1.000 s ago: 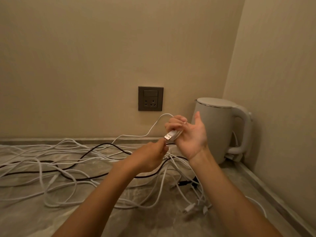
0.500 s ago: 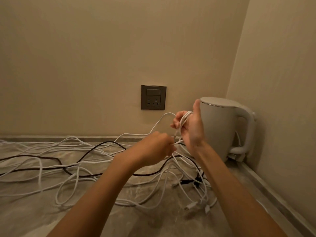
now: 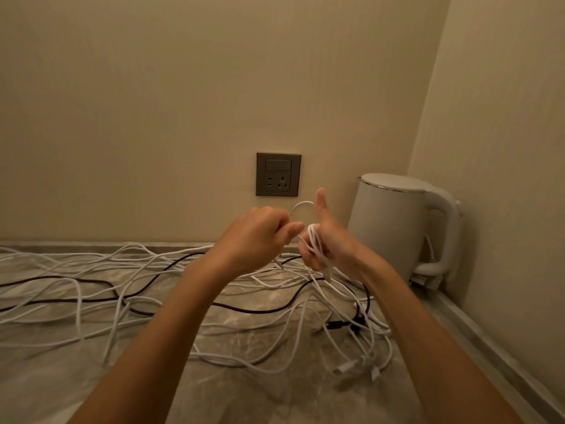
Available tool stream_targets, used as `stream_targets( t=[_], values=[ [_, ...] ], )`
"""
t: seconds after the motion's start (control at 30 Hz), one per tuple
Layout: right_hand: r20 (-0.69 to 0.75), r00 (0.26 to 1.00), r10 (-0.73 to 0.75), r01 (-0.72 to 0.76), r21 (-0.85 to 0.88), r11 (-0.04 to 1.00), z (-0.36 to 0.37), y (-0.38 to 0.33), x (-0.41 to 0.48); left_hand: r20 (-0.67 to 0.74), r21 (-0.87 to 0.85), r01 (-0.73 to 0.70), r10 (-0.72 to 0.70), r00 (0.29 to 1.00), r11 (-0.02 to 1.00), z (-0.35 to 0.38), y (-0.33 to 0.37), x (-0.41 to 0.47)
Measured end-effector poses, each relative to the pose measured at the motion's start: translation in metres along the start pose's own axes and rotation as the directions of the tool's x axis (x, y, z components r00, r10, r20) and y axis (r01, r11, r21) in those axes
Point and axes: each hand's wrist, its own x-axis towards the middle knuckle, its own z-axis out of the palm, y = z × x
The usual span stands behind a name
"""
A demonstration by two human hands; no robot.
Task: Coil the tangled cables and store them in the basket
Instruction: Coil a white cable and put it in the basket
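Above bench [image 3: 275, 393] centre | right hand [image 3: 333, 243] thumb up, fingers curled round white cable coil [image 3: 313, 240] | left hand [image 3: 256, 237] at its 9 o'clock pinches the strand | tangled cables [image 3: 220, 359] sprawl on bench, 9 to 4 o'clock | kettle [image 3: 394, 228] at 2 o'clock

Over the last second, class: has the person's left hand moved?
Yes. The left hand, pinching the white cable, has risen toward the wall socket; its knuckles now sit just below the socket.

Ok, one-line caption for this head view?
Left hand pinches a white cable looped round the right hand, above tangled cables near a kettle.
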Motion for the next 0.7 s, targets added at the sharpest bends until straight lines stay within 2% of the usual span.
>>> stream_targets(
  t=[0.1, 0.2, 0.33, 0.47, 0.57, 0.7],
  values=[
    [0.11, 0.992, 0.056, -0.051, -0.044, 0.998, 0.002, 0.0, -0.001, -0.033, 0.009, -0.017, 0.017, 0.999, 1.0, 0.002, 0.001, 0.001],
    [0.24, 0.968, 0.068, -0.081, 0.043, 0.996, 0.001, 0.001, -0.001, -0.093, 0.006, -0.027, 0.027, 0.995, 1.0, 0.003, -0.001, 0.001],
    [0.413, 0.911, 0.012, -0.131, 0.26, 0.957, -0.002, -0.001, -0.004, -0.132, -0.043, -0.003, -0.002, 0.991, 0.999, 0.005, -0.007, 0.004],
    [0.536, 0.828, -0.167, -0.171, 0.523, 0.835, 0.002, 0.001, -0.002, -0.127, -0.023, 0.018, -0.021, 0.992, 1.0, 0.012, -0.017, 0.005],
    [0.515, 0.809, -0.284, -0.177, 0.674, 0.717, 0.007, 0.001, 0.0, -0.12, -0.026, 0.05, -0.053, 0.991, 0.998, 0.019, -0.022, 0.005],
    [0.358, 0.864, -0.353, -0.165, 0.866, 0.473, 0.01, -0.001, 0.002, -0.082, -0.06, 0.058, -0.063, 0.995, 0.996, 0.029, -0.018, 0.003]
  ],
)
